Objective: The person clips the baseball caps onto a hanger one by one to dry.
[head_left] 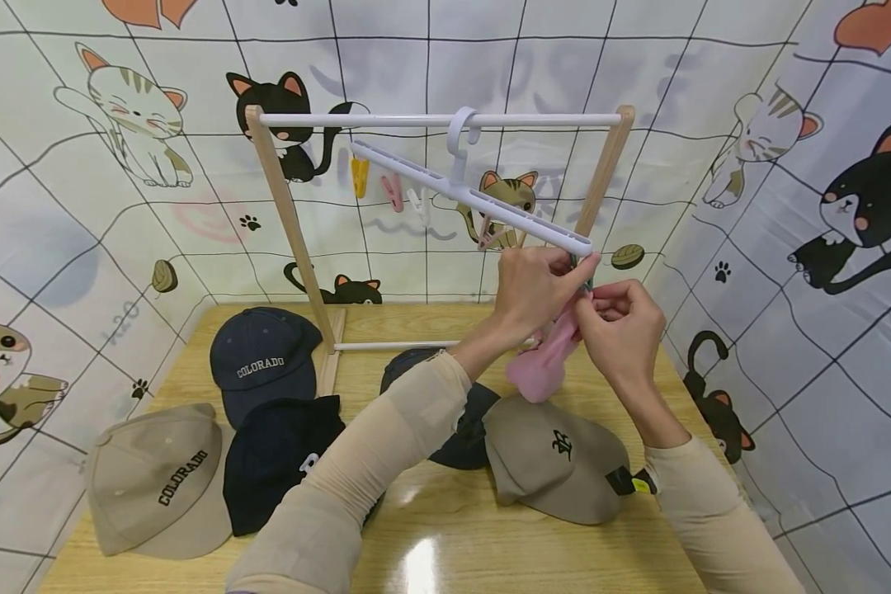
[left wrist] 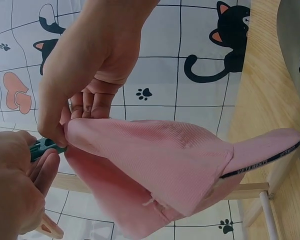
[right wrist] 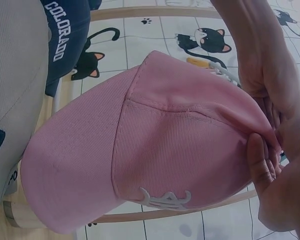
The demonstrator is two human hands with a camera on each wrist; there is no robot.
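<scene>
A pink baseball cap (right wrist: 175, 150) hangs below the right end of a white clip hanger (head_left: 505, 212), its brim downward. My right hand (head_left: 627, 330) pinches the cap's edge between thumb and fingers. Just under the hanger's end, my left hand (head_left: 530, 285) grips a green clothespin (left wrist: 42, 148), whose tip is right at the pinched fabric. The hanger's hook sits over the white rod (head_left: 386, 120) of a wooden rack, and its bar tilts down to the right. Along it dangle a yellow clothespin (head_left: 360, 177), a pink clothespin (head_left: 392, 193) and a white clothespin (head_left: 418, 206).
On the wooden table (head_left: 490, 544) lie a navy Colorado cap (head_left: 263, 359), a beige Colorado cap (head_left: 156, 483) and a black cap (head_left: 278, 462) at left. Another dark cap (head_left: 464, 429) is partly behind my left arm. A khaki cap (head_left: 557, 458) lies below the pink one.
</scene>
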